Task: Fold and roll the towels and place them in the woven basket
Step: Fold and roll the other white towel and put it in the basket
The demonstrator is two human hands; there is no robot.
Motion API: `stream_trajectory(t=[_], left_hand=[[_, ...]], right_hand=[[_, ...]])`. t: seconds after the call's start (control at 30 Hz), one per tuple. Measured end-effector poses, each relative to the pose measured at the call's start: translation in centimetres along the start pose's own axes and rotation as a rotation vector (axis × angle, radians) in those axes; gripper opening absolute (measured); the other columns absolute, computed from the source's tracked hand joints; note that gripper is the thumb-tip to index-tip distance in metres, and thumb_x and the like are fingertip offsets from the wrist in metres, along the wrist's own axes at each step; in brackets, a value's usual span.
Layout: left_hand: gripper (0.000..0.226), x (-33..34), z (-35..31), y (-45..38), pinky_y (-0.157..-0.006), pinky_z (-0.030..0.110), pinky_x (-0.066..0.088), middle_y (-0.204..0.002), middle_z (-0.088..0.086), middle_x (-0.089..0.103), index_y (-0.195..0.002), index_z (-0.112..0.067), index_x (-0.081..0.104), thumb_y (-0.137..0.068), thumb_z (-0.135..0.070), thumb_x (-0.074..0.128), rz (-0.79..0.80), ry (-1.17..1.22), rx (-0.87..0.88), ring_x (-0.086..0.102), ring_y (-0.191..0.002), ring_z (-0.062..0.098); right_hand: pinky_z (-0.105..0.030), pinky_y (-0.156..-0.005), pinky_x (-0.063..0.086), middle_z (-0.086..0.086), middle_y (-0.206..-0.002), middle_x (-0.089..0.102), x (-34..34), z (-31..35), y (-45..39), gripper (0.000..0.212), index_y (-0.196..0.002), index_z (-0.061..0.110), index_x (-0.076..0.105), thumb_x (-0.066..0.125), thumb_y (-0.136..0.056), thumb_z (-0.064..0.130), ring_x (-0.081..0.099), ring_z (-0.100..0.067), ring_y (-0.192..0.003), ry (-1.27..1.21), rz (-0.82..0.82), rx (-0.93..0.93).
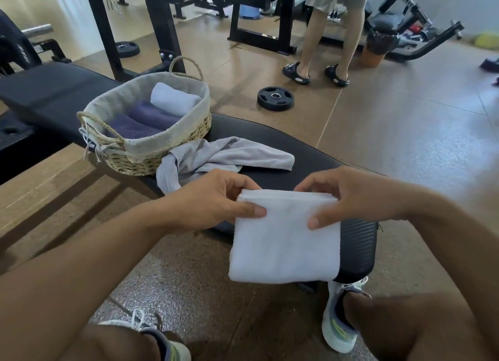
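Pinching the far edge of a folded white towel (283, 242), both hands work over the near end of the desk (310, 160). The left hand (216, 198) grasps the left corner, thumb on top and fingers (243, 182) curled behind the edge; the right hand (348, 196) grasps the right corner the same way, its thumb pressed onto the cloth just inside the border. Below the fingers the towel hangs as a neat rectangle, its lower part draped over the desk's rounded end and apparently unsupported at the bottom.

Beyond the fingers a loose grey towel (216, 155) lies crumpled on the desk, touching the basket (151, 150). The basket sits further off to the left and holds a white roll (172, 97) and two purple rolls (145, 120).

The judgement here is that rolling is the step in hand, and several things could spoil it. If one pinch slackens, the layers could slide apart and the fold open. With so much cloth hanging off the desk's end, its weight may drag the towel towards the floor once the grasp shifts to start the roll. Rolling from corners held unevenly would give a cone, not a cylinder, which may not sit well beside the others. The grey towel lies between the fingers and the basket, so a carried roll could snag it or pull it along.
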State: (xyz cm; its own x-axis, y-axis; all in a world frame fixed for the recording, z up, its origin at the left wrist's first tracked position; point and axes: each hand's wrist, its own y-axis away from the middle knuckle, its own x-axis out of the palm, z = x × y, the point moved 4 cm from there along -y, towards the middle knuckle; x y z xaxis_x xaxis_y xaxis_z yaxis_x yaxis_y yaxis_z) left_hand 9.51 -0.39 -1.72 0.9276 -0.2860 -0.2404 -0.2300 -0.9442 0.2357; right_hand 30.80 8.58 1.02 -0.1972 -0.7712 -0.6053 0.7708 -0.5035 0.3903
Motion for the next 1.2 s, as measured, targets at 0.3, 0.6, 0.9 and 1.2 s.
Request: stream_trajectory(t=[0.3, 0.6, 0.9, 1.2], left_hand=[[0.014, -1.1, -0.3, -2.2, -0.077, 0.03, 0.053, -0.091, 0.003, 0.073, -0.103, -0.018, 0.068, -0.09, -0.022, 0.073, -0.213, -0.166, 0.148, 0.066, -0.082, 0.009], [0.03, 0.6, -0.6, -1.4, -0.091, 0.04, 0.052, -0.12, -0.012, 0.068, -0.088, -0.033, 0.046, -0.084, -0.039, 0.076, -0.265, -0.837, 0.451, 0.063, -0.109, 0.013], [0.101, 3.5, 2.4, -2.0, -0.115, 0.028, 0.026, -0.149, -0.007, 0.045, -0.154, -0.026, 0.029, -0.072, -0.058, 0.079, -0.23, -1.015, 0.317, 0.034, -0.139, 0.01], [0.032, 2.5, 2.6, -2.9, -0.076, 0.025, 0.042, -0.091, -0.013, 0.063, -0.094, -0.028, 0.064, -0.075, -0.046, 0.082, -0.299, -0.694, 0.271, 0.054, -0.087, 0.007]], right_hand=[[-0.032, -0.067, 0.048, 0.011, -0.08, 0.07, -1.3, -0.7, -1.1, 0.032, -0.083, 0.028, 0.068, 0.087, -0.07, 0.05, 0.063, -0.007, -0.071, 0.215, -0.29, 0.006], [-0.035, -0.071, 0.05, 0.013, -0.085, 0.066, -0.2, -1.3, -0.9, 0.03, -0.094, 0.034, 0.06, 0.075, -0.075, 0.051, 0.058, -0.011, -0.08, 0.646, -0.383, -0.014], [-0.034, -0.062, 0.042, 0.009, -0.067, 0.06, 0.4, -2.5, -1.1, 0.036, -0.081, 0.03, 0.047, 0.071, -0.084, 0.057, 0.056, -0.01, -0.069, 0.521, -0.278, 0.029], [-0.029, -0.065, 0.039, 0.009, -0.077, 0.061, 0.5, -2.9, -0.7, 0.037, -0.077, 0.028, 0.051, 0.079, -0.08, 0.051, 0.055, -0.01, -0.076, 0.448, -0.159, 0.085]])
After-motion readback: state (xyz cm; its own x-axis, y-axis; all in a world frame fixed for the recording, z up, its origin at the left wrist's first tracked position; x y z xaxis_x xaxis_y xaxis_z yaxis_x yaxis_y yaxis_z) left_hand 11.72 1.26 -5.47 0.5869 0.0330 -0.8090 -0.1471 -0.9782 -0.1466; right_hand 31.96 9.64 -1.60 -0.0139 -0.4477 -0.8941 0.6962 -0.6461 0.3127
